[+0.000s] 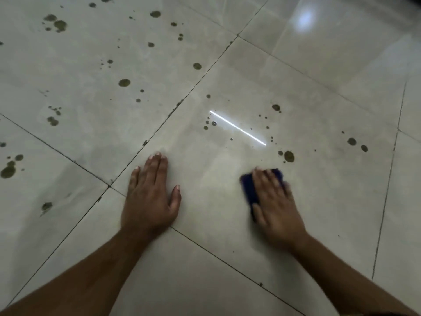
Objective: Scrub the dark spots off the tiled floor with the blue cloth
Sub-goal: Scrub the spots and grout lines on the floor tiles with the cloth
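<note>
My right hand [276,201] lies flat on the blue cloth [248,190], pressing it against the pale tiled floor [205,258]; its fingers are straight and blurred. Most of the cloth is hidden under the hand, showing only at the left and at the fingertips. My left hand [150,197] rests flat on the floor beside it, fingers straight and together, thumb out. Several dark spots lie just beyond the cloth, the nearest a large one [288,156]. Many more dark spots [124,82] dot the tiles to the left and far side.
Dark grout lines [173,108] cross the glossy floor diagonally. A bright strip-light reflection [238,128] lies on the middle tile and a softer glare [305,19] sits at the top right. A smeared spot [46,205] marks the tile left of my left arm.
</note>
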